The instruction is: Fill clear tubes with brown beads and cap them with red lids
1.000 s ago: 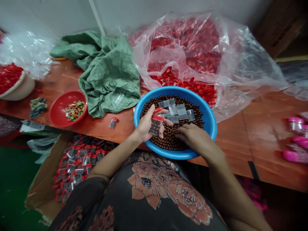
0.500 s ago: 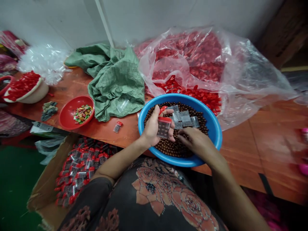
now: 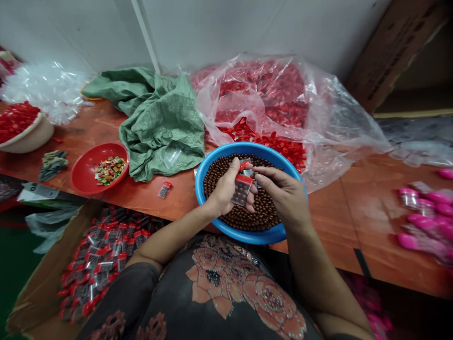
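Holding a little clear container with a red top (image 3: 242,190), full of round brown bits, the left hand (image 3: 226,191) has a pretty snug grip on it, thumb up and fingers curled around behind. It's right over the blue basin (image 3: 198,189), which is loaded with brown balls (image 3: 258,218). Right hand (image 3: 292,200) is up close to the container's top, thumb and index finger nearly together, but can't tell if there's anything pinched in there. Another red-topped container (image 3: 164,190) lies on the orange table (image 3: 329,208), near a red bowl (image 3: 76,177) of wrapped-looking bits. Crumpled green sack (image 3: 163,125) behind that, and below the table edge a cardboard box (image 3: 31,295) with a big pile of red-topped containers (image 3: 102,264).
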